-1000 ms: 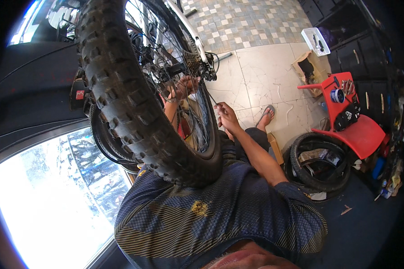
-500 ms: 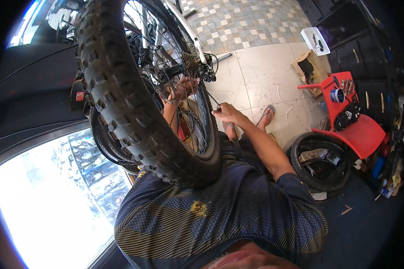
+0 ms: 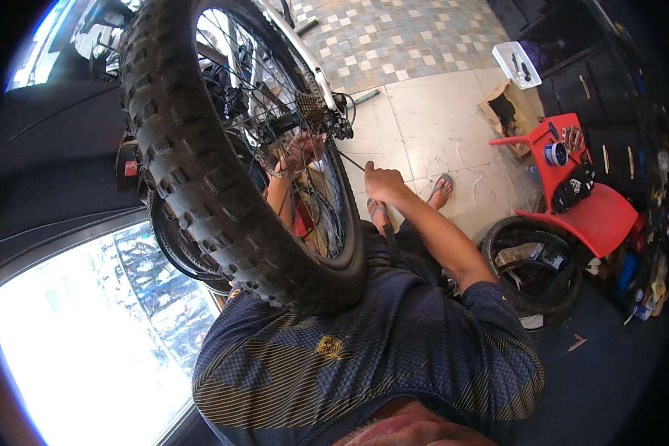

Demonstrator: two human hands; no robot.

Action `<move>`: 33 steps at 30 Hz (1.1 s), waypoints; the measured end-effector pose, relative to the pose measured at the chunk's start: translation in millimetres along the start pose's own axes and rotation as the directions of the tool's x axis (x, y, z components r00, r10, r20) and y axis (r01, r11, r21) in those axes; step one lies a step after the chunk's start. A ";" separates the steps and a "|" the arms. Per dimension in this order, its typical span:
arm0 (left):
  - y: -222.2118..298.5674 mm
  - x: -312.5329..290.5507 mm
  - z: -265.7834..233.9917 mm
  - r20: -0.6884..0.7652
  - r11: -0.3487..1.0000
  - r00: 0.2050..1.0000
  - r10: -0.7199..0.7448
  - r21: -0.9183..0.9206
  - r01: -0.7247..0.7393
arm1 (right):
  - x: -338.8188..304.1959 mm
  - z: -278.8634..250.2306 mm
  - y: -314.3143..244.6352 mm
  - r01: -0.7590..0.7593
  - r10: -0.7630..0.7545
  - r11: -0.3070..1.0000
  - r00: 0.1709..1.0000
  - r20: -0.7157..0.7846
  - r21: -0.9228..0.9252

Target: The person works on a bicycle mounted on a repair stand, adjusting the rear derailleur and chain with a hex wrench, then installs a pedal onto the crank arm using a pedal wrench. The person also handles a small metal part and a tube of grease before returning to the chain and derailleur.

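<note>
The thin dark rod [image 3: 354, 160] lies right of the knobby tyre [image 3: 175, 163], its long axis slanting from near right to far left, its far end toward the derailleur [image 3: 341, 125]. It looks light, stiff and smooth, best held at its near end, where the right hand [image 3: 384, 183] has its fingers curled closed around it. The left hand [image 3: 302, 152] is beyond the spokes, below the cassette [image 3: 311, 108], fingers bent; whether it holds anything I cannot tell. The tyre seems firm, grippy and heavier, its long oval running far left to near right.
</note>
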State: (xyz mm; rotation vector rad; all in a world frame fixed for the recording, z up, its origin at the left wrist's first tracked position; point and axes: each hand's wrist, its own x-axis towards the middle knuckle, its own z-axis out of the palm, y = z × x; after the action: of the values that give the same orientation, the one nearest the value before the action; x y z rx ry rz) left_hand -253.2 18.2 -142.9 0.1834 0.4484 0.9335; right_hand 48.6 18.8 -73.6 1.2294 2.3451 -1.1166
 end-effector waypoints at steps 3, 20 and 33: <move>1.6 -12.1 -22.8 -0.024 0.998 0.998 0.051 -0.025 -0.051 | -17.6 5.6 -17.9 -0.067 0.012 0.975 0.969 -0.249 -0.211; 1.6 6.3 20.3 -0.096 0.926 0.976 0.195 0.346 -0.151 | -30.4 19.5 -4.4 0.153 -0.173 0.984 0.946 -0.274 -0.093; -2.5 -3.4 40.5 -0.230 0.936 0.955 0.187 0.338 -0.101 | -23.8 3.6 3.5 0.319 -0.319 0.948 0.948 -0.003 -0.010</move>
State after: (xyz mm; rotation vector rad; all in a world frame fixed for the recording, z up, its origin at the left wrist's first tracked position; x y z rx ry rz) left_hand -235.0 15.5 -106.6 0.3999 0.8415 1.0305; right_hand 65.4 3.4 -65.0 0.8670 2.6147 -1.1938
